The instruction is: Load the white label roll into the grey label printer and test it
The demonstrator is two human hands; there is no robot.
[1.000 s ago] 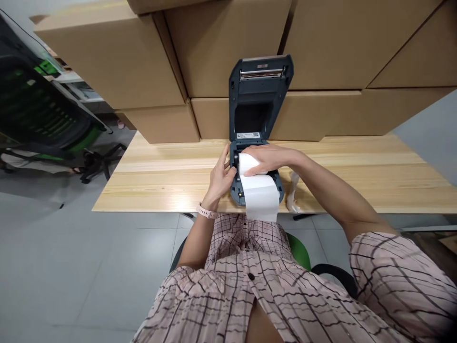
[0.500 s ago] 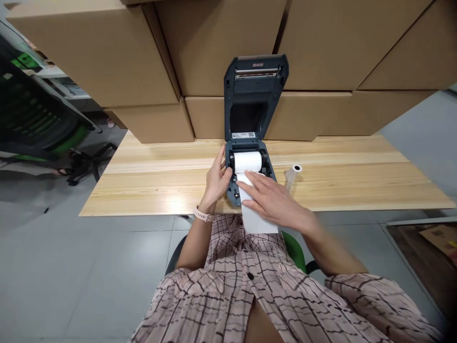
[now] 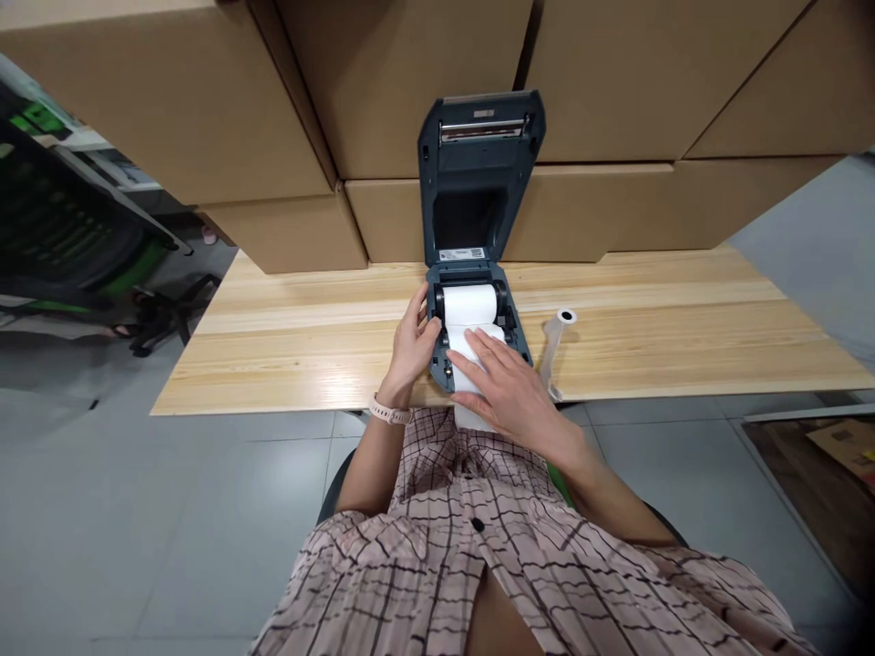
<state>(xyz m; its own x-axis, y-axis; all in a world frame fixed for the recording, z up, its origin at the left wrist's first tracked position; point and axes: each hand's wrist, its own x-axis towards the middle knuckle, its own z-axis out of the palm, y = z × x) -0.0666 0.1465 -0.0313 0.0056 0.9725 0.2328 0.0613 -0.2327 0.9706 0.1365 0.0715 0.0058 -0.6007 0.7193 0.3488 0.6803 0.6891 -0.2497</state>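
Rests the left hand against the left side of the open printer on the bench, thumb at the rim; cannot tell whether clasping it. Spreads the right hand flat over the white paper strip running from the roll inside the printer. Has a small tube near, to the right.

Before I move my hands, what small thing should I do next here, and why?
Probably lift your right hand off the paper strip: the paper roll sits between its black holders, the strip runs out past the front of the label printer, and that hand lies where the raised lid would likely come down.
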